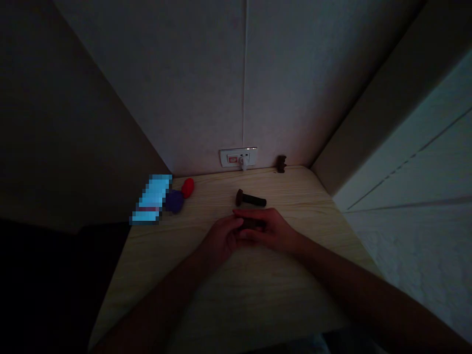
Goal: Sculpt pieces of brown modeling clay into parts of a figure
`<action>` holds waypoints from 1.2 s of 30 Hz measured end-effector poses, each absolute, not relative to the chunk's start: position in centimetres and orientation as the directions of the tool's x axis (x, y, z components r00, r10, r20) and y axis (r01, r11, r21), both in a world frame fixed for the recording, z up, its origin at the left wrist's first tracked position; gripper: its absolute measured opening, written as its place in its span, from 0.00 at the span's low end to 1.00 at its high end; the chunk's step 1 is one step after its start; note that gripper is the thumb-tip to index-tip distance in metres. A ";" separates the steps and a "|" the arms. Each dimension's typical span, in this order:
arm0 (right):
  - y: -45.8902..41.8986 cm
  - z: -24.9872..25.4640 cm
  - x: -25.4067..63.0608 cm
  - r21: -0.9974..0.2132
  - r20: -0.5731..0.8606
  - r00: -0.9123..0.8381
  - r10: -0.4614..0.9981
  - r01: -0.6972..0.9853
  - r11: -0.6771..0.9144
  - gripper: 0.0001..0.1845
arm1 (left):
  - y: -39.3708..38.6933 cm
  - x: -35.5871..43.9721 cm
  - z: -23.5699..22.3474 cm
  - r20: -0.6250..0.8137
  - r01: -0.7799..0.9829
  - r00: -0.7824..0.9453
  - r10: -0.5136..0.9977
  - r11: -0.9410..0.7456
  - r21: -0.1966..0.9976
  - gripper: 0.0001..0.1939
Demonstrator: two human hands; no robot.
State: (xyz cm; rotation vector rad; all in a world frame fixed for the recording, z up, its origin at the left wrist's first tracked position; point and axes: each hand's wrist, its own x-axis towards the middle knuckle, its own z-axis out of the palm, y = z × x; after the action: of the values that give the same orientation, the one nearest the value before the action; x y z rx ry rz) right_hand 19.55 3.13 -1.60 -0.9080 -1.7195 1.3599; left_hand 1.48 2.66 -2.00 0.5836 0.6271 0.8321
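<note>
- My left hand (223,238) and right hand (275,230) meet over the table (221,305), both closed around one dark piece (253,223).
- The left thumb lies at the piece's left end; the right fingers curl along its far and near sides.
- The step in hand, as I judge it, is handling this piece between two hands; whether I'm turning it, pressing it or merely holding it, I cannot tell.
- Any next move seems to call for a steady two-handed grip and a clearer look, since the light is dim and my fingers hide much of it.
- What shows of its long axis runs roughly left to right across my view; which end is its front, I cannot make out.
- Just beyond my hands lies a bolt-shaped piece (252,199), its wide head to the left, its shaft pointing right and slightly towards me.
</note>
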 end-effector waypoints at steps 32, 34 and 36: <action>3.2 -1.5 19.3 -0.974 0.155 -0.454 0.878 -0.217 0.060 0.19 | 2.6 1.7 -1.5 -0.281 -0.482 0.437 0.854 0.486 0.729 0.17; 3.3 -1.7 19.4 -0.979 0.195 -0.443 0.875 -0.144 0.145 0.22 | 2.6 1.7 -1.6 -0.286 -0.474 0.435 0.854 0.487 0.734 0.18; 3.4 -1.8 19.6 -0.969 0.239 -0.436 0.868 -0.054 0.241 0.24 | 2.6 1.7 -1.6 -0.285 -0.472 0.427 0.859 0.480 0.740 0.18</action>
State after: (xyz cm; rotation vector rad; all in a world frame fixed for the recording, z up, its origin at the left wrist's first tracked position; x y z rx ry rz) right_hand 19.59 3.42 -1.81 -0.7703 -1.6418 1.3291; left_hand 1.70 2.57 -1.62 0.6241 0.7158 0.9020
